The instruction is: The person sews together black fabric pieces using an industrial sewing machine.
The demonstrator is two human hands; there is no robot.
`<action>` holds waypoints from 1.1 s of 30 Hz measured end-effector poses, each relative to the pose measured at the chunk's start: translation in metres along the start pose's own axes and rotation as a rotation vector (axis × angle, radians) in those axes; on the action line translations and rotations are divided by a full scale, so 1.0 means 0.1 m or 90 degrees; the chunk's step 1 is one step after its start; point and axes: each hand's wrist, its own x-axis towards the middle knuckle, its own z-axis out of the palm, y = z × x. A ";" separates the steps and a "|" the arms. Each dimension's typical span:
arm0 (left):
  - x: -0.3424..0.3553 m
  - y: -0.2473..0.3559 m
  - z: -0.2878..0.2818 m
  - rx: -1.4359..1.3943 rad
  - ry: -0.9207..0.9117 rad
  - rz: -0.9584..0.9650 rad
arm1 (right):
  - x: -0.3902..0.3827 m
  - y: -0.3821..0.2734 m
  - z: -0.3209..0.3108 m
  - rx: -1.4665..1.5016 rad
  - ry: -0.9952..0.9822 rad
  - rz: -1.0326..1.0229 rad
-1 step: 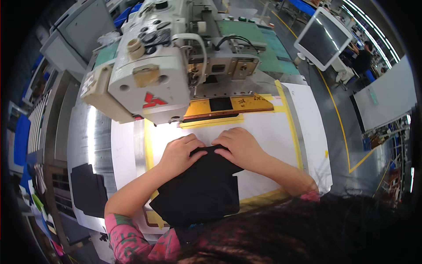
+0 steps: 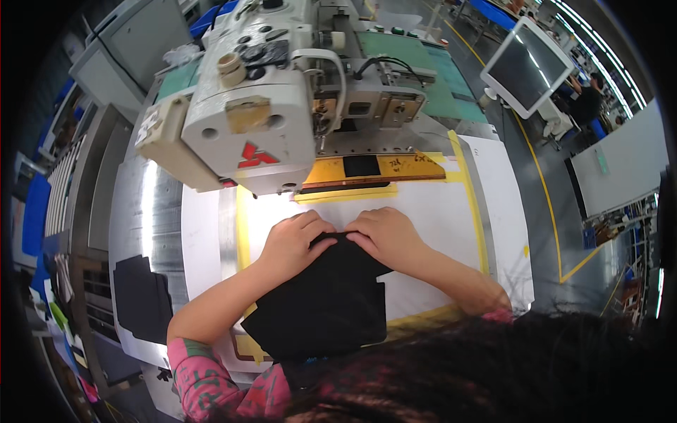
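A black piece of fabric [image 2: 324, 303] lies on the white work table [image 2: 451, 218], inside a border of yellow tape. My left hand [image 2: 293, 243] and my right hand [image 2: 384, 236] sit side by side on its far edge, fingers curled and pinching the cloth. Both hands are just in front of the sewing machine head [image 2: 254, 106]. A yellow clamp plate [image 2: 374, 169] with a small black patch in it lies under the machine, beyond my fingers. My own dark hair hides the near edge of the fabric.
A stack of black cut pieces [image 2: 141, 296] lies on the metal side table at the left. A white monitor [image 2: 525, 63] stands at the back right. Another person [image 2: 585, 99] works far off on the right, beyond a yellow floor line [image 2: 557, 204].
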 end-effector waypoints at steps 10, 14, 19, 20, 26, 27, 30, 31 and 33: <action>-0.18 -0.10 0.07 0.274 0.057 0.000 | 0.50 0.37 0.02 0.037 -0.036 0.259; -0.15 -0.11 0.10 0.256 0.073 0.000 | 0.53 0.42 0.00 0.028 -0.054 0.311; -0.11 -0.14 0.11 0.221 0.080 0.022 | 0.50 0.47 -0.02 0.011 -0.014 0.308; -0.11 -0.15 0.11 0.222 0.078 0.023 | 0.50 0.47 -0.02 -0.002 -0.005 0.310; -0.10 -0.13 0.10 0.239 0.073 0.020 | 0.49 0.52 -0.03 -0.001 0.008 0.327; -0.10 -0.12 0.10 0.248 0.079 0.014 | 0.49 0.53 -0.04 -0.003 0.009 0.332; -0.09 -0.13 0.10 0.253 0.082 0.006 | 0.48 0.54 -0.03 0.007 0.021 0.327; -0.09 -0.14 0.10 0.251 0.082 0.000 | 0.49 0.55 -0.02 -0.008 0.018 0.324; -0.09 -0.15 0.10 0.252 0.082 0.004 | 0.46 0.56 -0.01 -0.024 0.016 0.323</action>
